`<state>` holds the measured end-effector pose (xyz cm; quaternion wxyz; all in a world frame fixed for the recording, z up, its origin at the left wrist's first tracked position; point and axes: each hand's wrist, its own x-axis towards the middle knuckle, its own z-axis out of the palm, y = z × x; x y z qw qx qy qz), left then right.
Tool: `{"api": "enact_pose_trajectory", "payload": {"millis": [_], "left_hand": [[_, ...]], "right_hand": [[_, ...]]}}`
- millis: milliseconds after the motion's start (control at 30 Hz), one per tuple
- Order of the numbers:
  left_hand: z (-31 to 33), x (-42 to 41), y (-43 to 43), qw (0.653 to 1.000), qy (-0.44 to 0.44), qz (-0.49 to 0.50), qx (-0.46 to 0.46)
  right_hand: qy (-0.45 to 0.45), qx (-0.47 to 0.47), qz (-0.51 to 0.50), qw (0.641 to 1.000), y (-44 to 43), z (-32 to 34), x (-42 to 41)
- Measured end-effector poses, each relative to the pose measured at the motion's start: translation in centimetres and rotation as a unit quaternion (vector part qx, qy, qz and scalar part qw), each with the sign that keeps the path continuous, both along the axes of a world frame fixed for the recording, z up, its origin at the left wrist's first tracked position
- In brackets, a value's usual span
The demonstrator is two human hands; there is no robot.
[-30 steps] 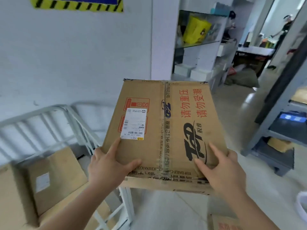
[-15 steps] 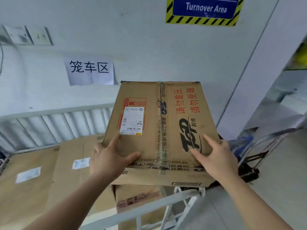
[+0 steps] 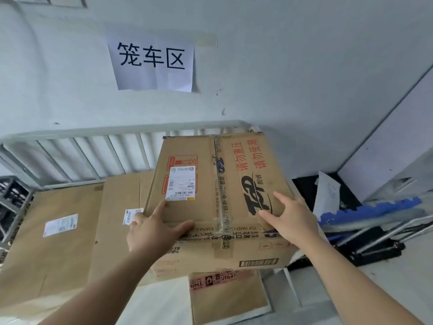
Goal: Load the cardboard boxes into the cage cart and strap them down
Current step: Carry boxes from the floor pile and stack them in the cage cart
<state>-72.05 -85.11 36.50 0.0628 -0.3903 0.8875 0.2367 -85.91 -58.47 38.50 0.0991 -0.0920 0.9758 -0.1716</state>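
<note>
I hold a brown cardboard box point(image 3: 210, 184) printed with "TOP" and red characters, with a white shipping label on its top. My left hand point(image 3: 154, 233) grips its near left edge, thumb lying on the top. My right hand point(image 3: 290, 219) grips the near right corner with fingers spread over the top. The box hangs over the right part of the white metal cage cart point(image 3: 93, 137), above other cardboard boxes point(image 3: 58, 231) stacked inside. Whether it touches the box beneath is hidden.
A smaller taped box point(image 3: 229, 299) stands below the held one. A paper sign point(image 3: 152, 62) hangs on the wall behind the cart. Black and blue items and metal rods point(image 3: 375, 231) lie on the floor at right. A dark crate point(image 3: 11, 202) is at far left.
The view has swung left from the shelf aisle to the cage cart. The box has travelled with my hands over the cart and now sits lower above the stacked boxes.
</note>
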Motion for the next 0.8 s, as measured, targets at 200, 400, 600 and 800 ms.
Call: {"api": "enact_pose_trajectory", "payload": {"millis": [200, 400, 600, 800], "left_hand": [[-5.7, -6.3, -1.3, 0.997, -0.056, 0.026, 0.043], [-11.9, -12.8, -2.2, 0.991, -0.096, 0.048, 0.077], [-17.6, -17.1, -3.2, 0.986, -0.13, 0.068, 0.084], [-22.7, -19.9, -4.1, 0.983, -0.139, 0.081, 0.087]], "right_hand": [[-0.043, 0.034, 0.031, 0.998, -2.1, -4.9, -7.9], [-0.068, 0.076, 0.044, 0.994, -3.7, -10.9, -15.5], [-0.095, 0.08, 0.067, 0.99, -5.5, -17.3, -20.8], [-0.117, 0.087, 0.069, 0.987, -6.8, -24.2, -24.1]]}}
